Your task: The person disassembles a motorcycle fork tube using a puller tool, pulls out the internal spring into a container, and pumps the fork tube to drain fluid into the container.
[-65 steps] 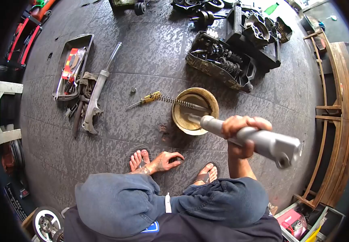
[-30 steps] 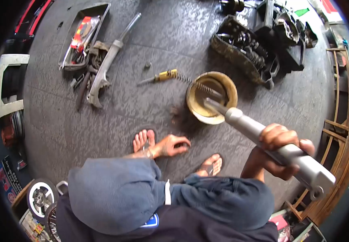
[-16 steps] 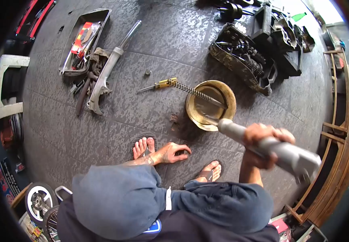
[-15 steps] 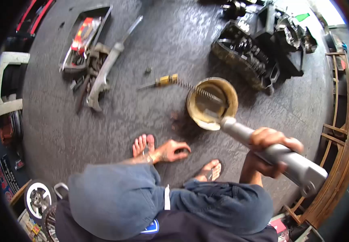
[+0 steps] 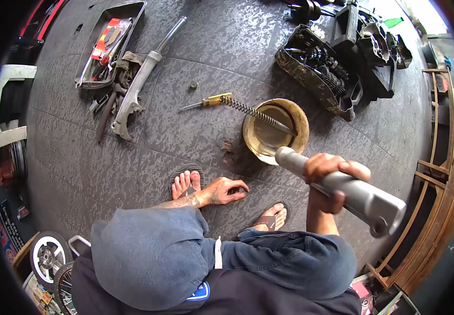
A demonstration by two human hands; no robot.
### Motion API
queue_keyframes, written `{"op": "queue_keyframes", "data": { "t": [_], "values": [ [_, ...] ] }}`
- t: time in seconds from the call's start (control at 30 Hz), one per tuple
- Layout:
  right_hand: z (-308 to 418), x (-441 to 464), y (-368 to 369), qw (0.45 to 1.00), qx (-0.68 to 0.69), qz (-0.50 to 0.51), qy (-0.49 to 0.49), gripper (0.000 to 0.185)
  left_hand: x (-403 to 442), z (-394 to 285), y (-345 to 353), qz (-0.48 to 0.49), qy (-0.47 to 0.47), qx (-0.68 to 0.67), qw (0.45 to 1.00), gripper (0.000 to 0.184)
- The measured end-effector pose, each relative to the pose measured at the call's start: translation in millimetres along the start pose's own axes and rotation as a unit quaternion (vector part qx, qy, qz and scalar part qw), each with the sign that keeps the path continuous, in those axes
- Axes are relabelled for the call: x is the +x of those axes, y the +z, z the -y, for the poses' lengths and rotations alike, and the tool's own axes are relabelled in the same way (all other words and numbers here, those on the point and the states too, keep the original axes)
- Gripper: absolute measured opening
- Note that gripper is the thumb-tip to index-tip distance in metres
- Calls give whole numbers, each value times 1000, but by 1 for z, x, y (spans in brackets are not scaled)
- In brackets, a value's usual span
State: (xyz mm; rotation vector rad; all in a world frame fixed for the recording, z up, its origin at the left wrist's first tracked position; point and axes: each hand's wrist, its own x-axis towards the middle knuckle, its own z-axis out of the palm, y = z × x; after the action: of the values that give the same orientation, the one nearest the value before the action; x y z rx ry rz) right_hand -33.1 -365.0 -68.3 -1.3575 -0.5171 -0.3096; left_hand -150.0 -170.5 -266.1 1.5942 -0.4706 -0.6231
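My right hand (image 5: pixel 332 178) is wrapped round a silver fork tube (image 5: pixel 376 207), which slants down to the left. Its lower end is over the near side of a round yellowish tub (image 5: pixel 301 134) with murky liquid inside. A long spring (image 5: pixel 250 110) leans on the tub's left rim, one end inside, and a yellow-handled screwdriver (image 5: pixel 214 100) lies at its other end. My left hand (image 5: pixel 224 190) hangs between my feet with fingers curved and apart, holding nothing. A small metal cap (image 5: pixel 193 85) stands on the floor.
A second fork leg (image 5: pixel 140 89) lies at the left beside a rag (image 5: pixel 127 68) and a tray (image 5: pixel 77 71) of tools. Upper right are a bin (image 5: pixel 303 77) of gears and engine casings (image 5: pixel 375 44). A wooden frame (image 5: pixel 450 210) stands at the right, a white-rimmed wheel (image 5: pixel 48 257) lower left.
The fork tube in my right hand has swung and shifted above the tub, and its raised end is now a little lower-left than one second ago. My left hand stays nearly still.
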Motion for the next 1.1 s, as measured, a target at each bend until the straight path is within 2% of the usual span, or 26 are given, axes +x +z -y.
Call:
{"op": "queue_keyframes", "data": {
  "t": [0.1, 0.13, 0.23, 0.3, 0.4, 0.47, 0.57, 0.67, 0.83, 0.87, 0.93, 1.1],
  "values": [
    [8, 6, -7, 998, 20, 21, -54, 46, -3, -7, 1, -113, 1, 40, 993, 24],
    [9, 8, -6, 997, 28, 23, -61, 46, -3, -17, -4, -124, -54, 21, 991, 24],
    [6, 3, -4, 998, 32, 31, -49, 46, 5, -31, -15, -153, -86, 38, 984, 27],
    [2, -6, -3, 1000, 17, 21, -12, 45, 18, -47, -17, -200, 17, 46, 979, 28],
    [-1, -12, 1, 1000, 17, 22, -2, 44, 31, -61, -20, -192, 42, 87, 977, 29],
    [-2, -12, 1, 999, 19, 28, -10, 44, 36, -63, -22, -206, -33, 39, 977, 26],
    [-3, -11, -2, 998, 21, 52, -13, 44, 40, -53, -22, -229, -9, 31, 973, 25],
    [-4, -11, -2, 999, 24, 32, -7, 45, 38, -52, -20, -189, -17, 46, 981, 25],
    [-4, -3, -7, 1000, 13, 24, -11, 46, 47, -61, -27, -236, 77, 92, 964, 29],
    [0, -1, -9, 1000, -5, 16, -10, 46, 49, -62, -31, -215, 81, 101, 968, 36],
    [8, 3, -10, 1000, -12, 0, -28, 46, 60, -67, -34, -242, 151, 144, 948, 46],
    [30, 12, -4, 998, 31, -41, -48, 46, 95, -76, -36, -207, 194, 128, 950, 59]
  ]
}}
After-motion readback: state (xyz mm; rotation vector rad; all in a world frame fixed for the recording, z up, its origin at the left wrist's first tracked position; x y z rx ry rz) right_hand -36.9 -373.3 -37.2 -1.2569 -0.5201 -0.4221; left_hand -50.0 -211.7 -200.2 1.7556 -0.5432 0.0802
